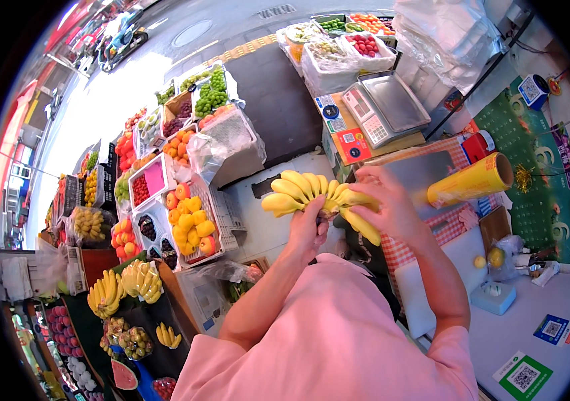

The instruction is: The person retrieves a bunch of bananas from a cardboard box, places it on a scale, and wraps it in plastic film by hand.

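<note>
Fruit stall opening onto a street, seen from above. At the frame's centre, a bunch of ripe bananas is held in the air, fanned out, above a pale tiled floor. The left hand is closed on its stem end, thumb uppermost; the right hand is partly open, its fingers curved against the bananas at the bunch's right end, though how firmly cannot be told.

Lower right: a pale grey countertop bearing a light-blue box and two code cards. Right of centre: a red-and-white checked cloth and a large roll of yellow film, beside a green patterned wall covering. Upper right of centre: a weighing scale with a metal pan, near crumpled clear plastic sheeting. Left of centre: crates of fruit, including green grapes. Lower left: further bananas and a cut watermelon piece. Upper left: sunlit paving and a parked scooter.
</note>
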